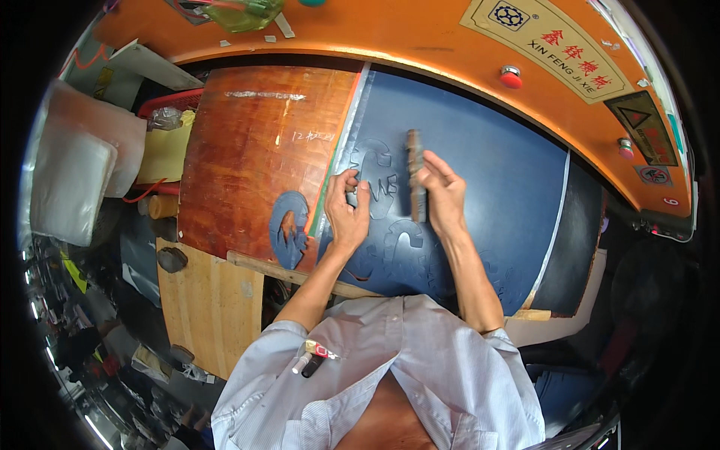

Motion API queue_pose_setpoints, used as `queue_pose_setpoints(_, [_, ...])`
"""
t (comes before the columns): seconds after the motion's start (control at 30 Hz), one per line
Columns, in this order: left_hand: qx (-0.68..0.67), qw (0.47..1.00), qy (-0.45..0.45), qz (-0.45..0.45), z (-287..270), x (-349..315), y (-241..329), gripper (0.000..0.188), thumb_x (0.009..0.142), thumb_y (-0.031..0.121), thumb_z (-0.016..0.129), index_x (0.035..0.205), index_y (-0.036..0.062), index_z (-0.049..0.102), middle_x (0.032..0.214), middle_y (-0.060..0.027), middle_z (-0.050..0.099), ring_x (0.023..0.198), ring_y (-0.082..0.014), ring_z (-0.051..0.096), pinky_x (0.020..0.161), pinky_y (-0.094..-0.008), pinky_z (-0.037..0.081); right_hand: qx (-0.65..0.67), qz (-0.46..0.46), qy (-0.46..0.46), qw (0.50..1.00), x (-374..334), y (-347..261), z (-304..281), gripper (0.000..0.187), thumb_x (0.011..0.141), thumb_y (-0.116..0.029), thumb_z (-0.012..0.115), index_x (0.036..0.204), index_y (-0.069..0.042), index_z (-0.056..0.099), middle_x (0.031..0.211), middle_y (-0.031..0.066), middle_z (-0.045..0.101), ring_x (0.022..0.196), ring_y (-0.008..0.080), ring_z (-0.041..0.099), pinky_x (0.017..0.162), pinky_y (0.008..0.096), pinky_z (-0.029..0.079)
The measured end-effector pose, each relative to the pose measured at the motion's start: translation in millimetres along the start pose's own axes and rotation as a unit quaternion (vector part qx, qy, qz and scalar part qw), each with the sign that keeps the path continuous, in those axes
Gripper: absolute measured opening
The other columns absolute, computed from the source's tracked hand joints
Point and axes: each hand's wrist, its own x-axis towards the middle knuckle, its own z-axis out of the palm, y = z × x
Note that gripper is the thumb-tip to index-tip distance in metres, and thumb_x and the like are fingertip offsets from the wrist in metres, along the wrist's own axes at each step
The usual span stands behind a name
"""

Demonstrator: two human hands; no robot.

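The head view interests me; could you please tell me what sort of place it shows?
Probably a cutting workshop, judging by the orange machine, its red button, and the blue sheet with curved shapes in it.

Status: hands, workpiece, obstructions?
Right hand: grips long, motion-blurred object above blue sheet. Left hand: looks empty, beside cut outlines. Blue offcut lies left, on brown board, apart from hands.

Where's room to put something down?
The blue sheet looks bare between the right grip and black mat; the brown board too, left of the blue cutout, except white marks. Cut shapes crowd the sheet beside the left grip.
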Motion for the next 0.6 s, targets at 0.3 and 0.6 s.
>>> queue_pose_setpoints(0.3, [-0.033, 0.998, 0.023, -0.037, -4.2, 3.1, -4.2, 0.022, 0.099, 0.005, 0.066, 0.119, -0.0012, 0.067, 0.098, -0.0102, 0.064, 0.085, -0.0186, 0.063, 0.08, -0.0328, 0.051, -0.523, -0.258, -0.001, 0.812, -8.8, -3.0, -29.4, 0.076, 0.067, -0.023, 0.088, 0.131, 0.011, 0.065, 0.15, 0.036, 0.047, 0.131, 0.0482, 0.051, 0.108, 0.0532, 0.049])
queue_pose_setpoints(0.6, [0.119, 0.992, 0.024, -0.044, -92.7, -66.6, -37.9, 0.024, 0.102, 0.006, 0.058, 0.123, -0.0015, 0.067, 0.101, -0.0171, 0.062, 0.088, -0.0303, 0.062, 0.077, -0.0395, 0.051, -0.516, -0.26, -0.028, 0.815, 25.3, 3.8, -17.9, 0.072, 0.079, -0.03, 0.085, 0.135, 0.009, 0.062, 0.154, 0.0364, 0.04, 0.139, 0.0499, 0.042, 0.111, 0.0542, 0.046])
